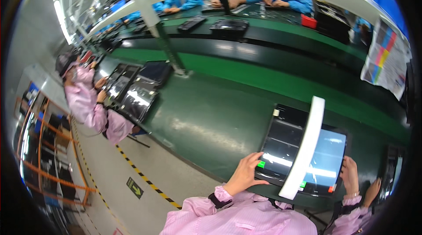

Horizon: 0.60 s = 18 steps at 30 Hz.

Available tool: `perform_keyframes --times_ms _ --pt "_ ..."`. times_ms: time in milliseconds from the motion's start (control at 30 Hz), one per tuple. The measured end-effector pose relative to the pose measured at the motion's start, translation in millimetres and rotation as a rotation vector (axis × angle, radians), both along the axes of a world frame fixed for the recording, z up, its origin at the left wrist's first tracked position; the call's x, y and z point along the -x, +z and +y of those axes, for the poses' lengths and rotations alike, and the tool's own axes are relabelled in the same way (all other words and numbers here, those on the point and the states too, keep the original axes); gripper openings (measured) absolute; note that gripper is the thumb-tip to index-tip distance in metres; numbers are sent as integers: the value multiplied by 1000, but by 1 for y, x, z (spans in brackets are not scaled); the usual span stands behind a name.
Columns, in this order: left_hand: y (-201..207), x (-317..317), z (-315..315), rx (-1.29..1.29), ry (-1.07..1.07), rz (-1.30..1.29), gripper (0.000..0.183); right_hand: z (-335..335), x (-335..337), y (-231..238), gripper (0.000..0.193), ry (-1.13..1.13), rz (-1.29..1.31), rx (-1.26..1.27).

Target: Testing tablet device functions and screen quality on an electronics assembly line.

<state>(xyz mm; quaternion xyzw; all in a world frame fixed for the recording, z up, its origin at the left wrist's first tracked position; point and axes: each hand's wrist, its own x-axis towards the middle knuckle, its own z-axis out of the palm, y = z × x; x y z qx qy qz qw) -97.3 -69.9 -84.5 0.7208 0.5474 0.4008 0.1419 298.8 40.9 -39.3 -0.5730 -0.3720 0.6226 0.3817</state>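
Panels [282,140], lower right of frame. Left hand [244,172] spread wide at left edge; right hand [350,174] — can't tell grip. Uneven push could skew them — white bar [305,151] scuffing.

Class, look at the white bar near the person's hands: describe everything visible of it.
The bar is long, narrow and plain white, with squared ends; its matt surface looks like foam or plastic. It slants across the glossy screen area, far end toward the right, and both ends reach past the screen's edges. Whether it rests on the glass is unclear, as is what it covers. Neither the left hand nor the right hand touches it.
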Motion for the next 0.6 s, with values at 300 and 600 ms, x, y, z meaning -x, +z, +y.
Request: perform_keyframes --times_ms 300,600 --pt "17 6 5 -7 7 319 94 7 7 -8 21 -12 144 -226" --pt "57 -5 29 16 -90 160 85 4 -55 40 32 -110 -112 -405"
